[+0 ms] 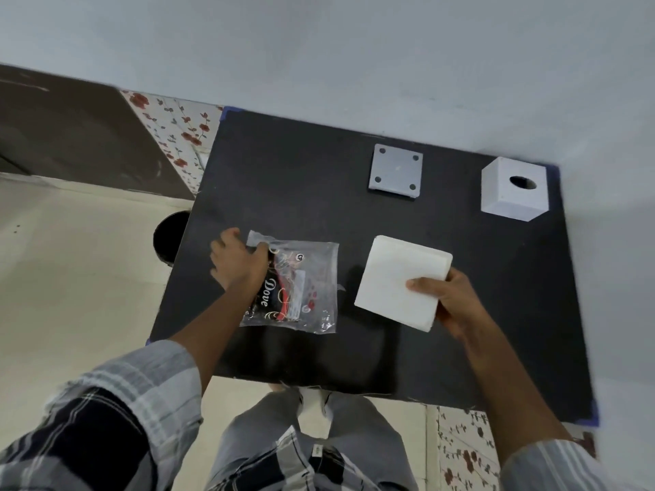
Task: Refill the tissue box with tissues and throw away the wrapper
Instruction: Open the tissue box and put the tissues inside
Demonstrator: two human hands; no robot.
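Two hands: right hand [457, 306] grips one square white tissue stack [400, 278]; left hand [237, 260] pinches one crinkly clear wrapper [301, 288].

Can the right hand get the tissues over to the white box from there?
Probably yes. The right hand already grips the tissues, and only bare table lies between them and the box. The grey plate sits off to the left, out of the way.

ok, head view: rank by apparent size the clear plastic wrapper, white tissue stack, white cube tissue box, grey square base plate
1-2. clear plastic wrapper, white tissue stack: too alike to rank
3. white cube tissue box
4. grey square base plate
The last two sit farther away.
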